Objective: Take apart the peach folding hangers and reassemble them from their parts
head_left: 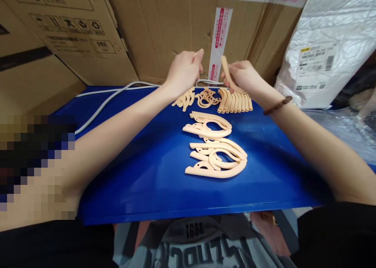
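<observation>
My right hand (239, 75) grips a beige plastic hanger arm (227, 74), its curved end pointing up. Level with it, my left hand (185, 69) is closed with the thumb on top; what its fingers hold, if anything, is hidden. Just below the hands lie three groups of beige parts: short flat pieces (185, 98), a heap of hanger hooks (207, 98) and a row of hanger arms (235, 101). Closer to me, several folded hangers (216, 168) rest on the blue table, some overlapping.
Cardboard boxes (164, 29) wall off the back and left of the blue table (141, 185). At the right stands a white plastic parcel (317, 60) with a label. A white cable (100, 113) runs along the back left; clear plastic wrap (340, 131) lies at the right.
</observation>
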Demonstrator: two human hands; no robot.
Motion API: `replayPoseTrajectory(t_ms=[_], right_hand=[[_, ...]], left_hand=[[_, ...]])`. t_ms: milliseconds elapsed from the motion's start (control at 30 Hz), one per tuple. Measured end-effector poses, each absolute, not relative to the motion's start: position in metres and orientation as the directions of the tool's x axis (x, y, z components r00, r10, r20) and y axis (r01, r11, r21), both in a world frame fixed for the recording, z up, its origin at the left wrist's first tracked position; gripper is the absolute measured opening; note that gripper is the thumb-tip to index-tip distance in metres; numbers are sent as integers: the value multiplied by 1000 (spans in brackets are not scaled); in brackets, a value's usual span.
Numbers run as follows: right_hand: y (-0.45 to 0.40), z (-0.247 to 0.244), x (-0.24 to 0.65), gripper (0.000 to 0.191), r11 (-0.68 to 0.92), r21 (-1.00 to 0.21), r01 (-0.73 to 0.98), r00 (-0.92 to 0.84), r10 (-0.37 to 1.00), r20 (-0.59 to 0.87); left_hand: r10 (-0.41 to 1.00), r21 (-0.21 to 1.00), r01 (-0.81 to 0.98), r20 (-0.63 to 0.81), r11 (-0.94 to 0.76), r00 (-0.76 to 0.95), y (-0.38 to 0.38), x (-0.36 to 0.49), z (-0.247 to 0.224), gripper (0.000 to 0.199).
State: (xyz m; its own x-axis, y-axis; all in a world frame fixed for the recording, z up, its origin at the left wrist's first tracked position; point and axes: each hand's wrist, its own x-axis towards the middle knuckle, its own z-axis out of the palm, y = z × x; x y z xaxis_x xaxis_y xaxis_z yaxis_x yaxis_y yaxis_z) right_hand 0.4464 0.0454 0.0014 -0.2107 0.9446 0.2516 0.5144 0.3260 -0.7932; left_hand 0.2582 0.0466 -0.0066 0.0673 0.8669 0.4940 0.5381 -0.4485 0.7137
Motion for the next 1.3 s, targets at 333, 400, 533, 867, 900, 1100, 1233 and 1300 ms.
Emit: replayPoseTrajectory(t_ms=[333, 400, 533, 867, 900, 1100, 1233, 1300], right_hand=[[27, -8, 490, 18, 468, 35, 883, -410, 734, 541], [21, -15, 493, 22, 468, 156, 870, -482, 738, 473], [15, -29, 496, 30, 452, 326, 830, -547, 773, 320], [16, -49, 501, 27, 446, 96, 890, -451, 828, 334], [17, -50, 501, 27, 459, 76, 885, -456, 825, 335], [24, -54, 502, 26, 512, -4, 859, -480, 808, 341], [24, -54, 501, 33, 492, -36, 870, -448, 819, 359], [20, -52, 496, 36, 480, -63, 875, -418, 814, 403]], left_hand=[[991, 813, 567, 127, -133, 50, 84, 201, -36, 17], [987, 785, 604, 163, -136, 11, 90, 196, -44, 16], [985, 708, 696, 172, -120, -6, 100, 193, -55, 17], [898, 493, 782, -5, -382, 441, 59, 224, -18, 19], [868, 480, 779, -69, -404, 492, 54, 229, -13, 23], [657, 348, 763, -388, -545, 646, 41, 242, -5, 56], [608, 346, 726, -398, -594, 687, 47, 240, -13, 56], [584, 377, 701, -388, -606, 713, 51, 238, -16, 55]])
